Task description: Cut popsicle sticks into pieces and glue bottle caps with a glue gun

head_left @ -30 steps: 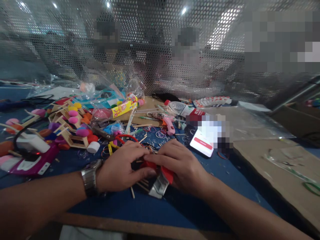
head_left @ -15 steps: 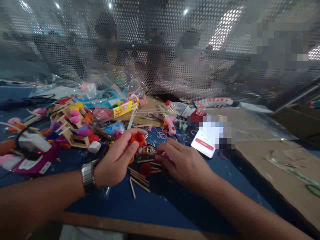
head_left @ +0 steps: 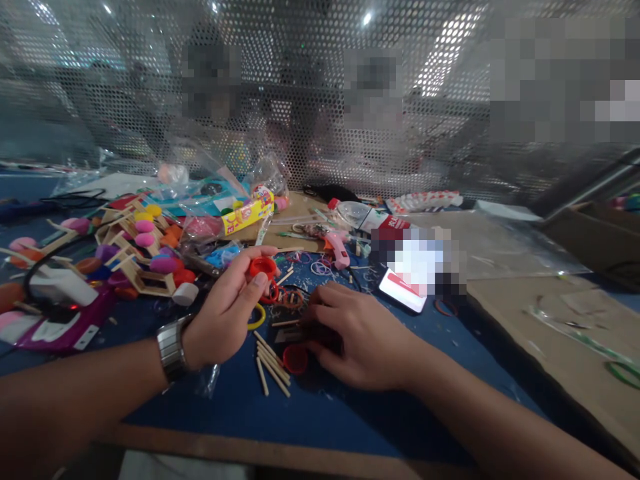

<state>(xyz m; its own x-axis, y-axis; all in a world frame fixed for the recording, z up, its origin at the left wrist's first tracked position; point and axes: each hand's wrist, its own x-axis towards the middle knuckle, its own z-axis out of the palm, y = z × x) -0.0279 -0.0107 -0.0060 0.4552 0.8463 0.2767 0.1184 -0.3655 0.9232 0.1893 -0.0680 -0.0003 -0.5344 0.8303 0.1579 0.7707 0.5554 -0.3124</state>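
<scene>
My left hand (head_left: 225, 310), with a metal watch (head_left: 173, 343) on its wrist, holds a red bottle cap (head_left: 263, 268) between thumb and fingers. Just below that cap is a red ring (head_left: 271, 292). Low over the blue tabletop, my right hand (head_left: 355, 337) has its thumb and fingers apart, curled downward; what lies beneath them is partly hidden. A second red bottle cap (head_left: 295, 359) rests on the table beside its thumb. Several short wooden sticks (head_left: 273, 360) lie to the left of this cap. A yellow ring (head_left: 257, 317) sits near my left fingers.
A pink glue gun (head_left: 340, 250), a plastic bottle (head_left: 383, 223) and a lit phone (head_left: 405, 287) lie beyond my hands. Wooden frames with coloured pieces (head_left: 155, 273) and a purple power strip (head_left: 75, 320) fill the left. Cardboard (head_left: 520, 320) covers the right; perforated metal (head_left: 300, 133) stands behind.
My right hand has opened and come down over the sticks to the right of the lower cap. My left hand, still holding its cap, has shifted slightly left.
</scene>
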